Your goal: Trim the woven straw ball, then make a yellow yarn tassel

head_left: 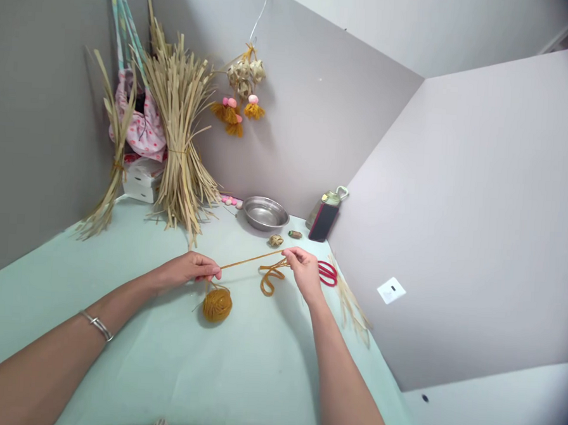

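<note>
1. Head view, left hand (208, 269): thumb and fingertips pinched the mustard yarn strand (250, 259). Silver bracelet (98, 326) on that forearm.
2. Right hand (302, 270): pinched the same strand, a bit farther out. I saw it run straight between the two hands, sloping up to the right one.
3. Yarn ball (217, 305) sat on the pale green tabletop (185, 372), just nearer than the left hand, yarn running up to that hand.
4. Loose yarn loops (269, 281) trailed near-left of the right hand; couldn't tell if all lay flat.
5. Red-handled scissors (327, 273) showed right of the right hand, partly hidden by it. Thin dried strips (353, 305) beside them.
6. Beyond the hands: small woven ball (276, 240), small spool (295, 234), metal bowl (265, 214), pink and white beads (231, 201).
7. Far right: phone (324, 223) stood tilted in front of a glass bottle (313, 215).
8. Far left: big straw bundle (179, 124), smaller straw bundle (113, 146), white box (140, 183), dotted pink bag (148, 129).
9. Woven balls with tassels (243, 77) hung by the far wall (318, 113).
</note>
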`<action>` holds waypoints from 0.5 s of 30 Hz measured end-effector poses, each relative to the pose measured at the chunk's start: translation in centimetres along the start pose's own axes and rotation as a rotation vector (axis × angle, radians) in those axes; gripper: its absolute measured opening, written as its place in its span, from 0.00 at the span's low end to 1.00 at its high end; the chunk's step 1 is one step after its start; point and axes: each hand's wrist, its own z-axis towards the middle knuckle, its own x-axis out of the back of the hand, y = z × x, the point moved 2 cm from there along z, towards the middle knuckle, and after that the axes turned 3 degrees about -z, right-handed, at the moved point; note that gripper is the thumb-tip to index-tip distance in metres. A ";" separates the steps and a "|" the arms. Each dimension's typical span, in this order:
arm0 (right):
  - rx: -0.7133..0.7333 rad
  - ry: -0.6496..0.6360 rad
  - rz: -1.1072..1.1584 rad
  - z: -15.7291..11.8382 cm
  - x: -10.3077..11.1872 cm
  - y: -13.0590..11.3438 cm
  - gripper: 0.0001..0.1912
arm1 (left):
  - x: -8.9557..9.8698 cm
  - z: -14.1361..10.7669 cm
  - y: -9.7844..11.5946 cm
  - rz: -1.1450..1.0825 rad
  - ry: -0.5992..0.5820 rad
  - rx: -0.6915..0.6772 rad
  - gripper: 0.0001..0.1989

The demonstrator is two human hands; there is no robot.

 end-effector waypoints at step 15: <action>-0.058 0.169 0.031 1.1 2.3 3.0 0.18 | 1.2 -0.7 0.1 -0.207 -0.108 0.052 0.17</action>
